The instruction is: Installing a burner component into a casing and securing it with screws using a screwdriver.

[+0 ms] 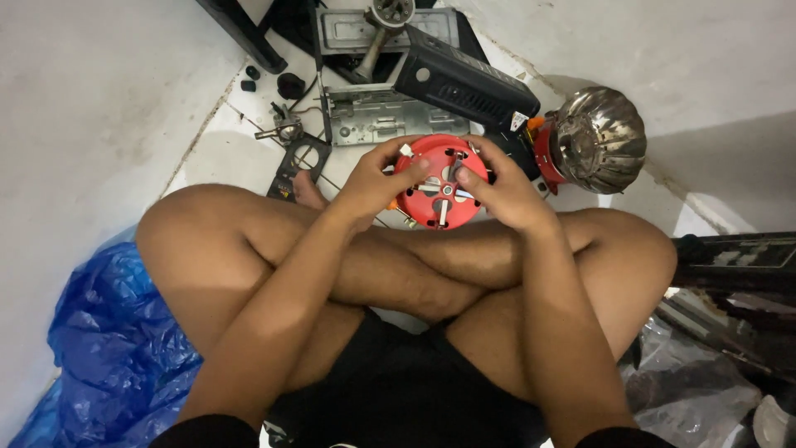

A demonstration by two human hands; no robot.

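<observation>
Red perforated disc (441,182) sat above the crossed legs, gripped at its rim by left hand (375,184) and right hand (503,191), thumbs pressing its face. Metal parts crowded the floor beyond; a ribbed metal dome (599,139) lay near its right edge.

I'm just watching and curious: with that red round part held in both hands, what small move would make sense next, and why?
Probably a small turn of the red disc to bring its metal centre piece squarely under the thumbs. The left hand and right hand grip it at opposite edges above the crossed legs, and both thumbs already press near the middle, where small metal strips meet.
</observation>
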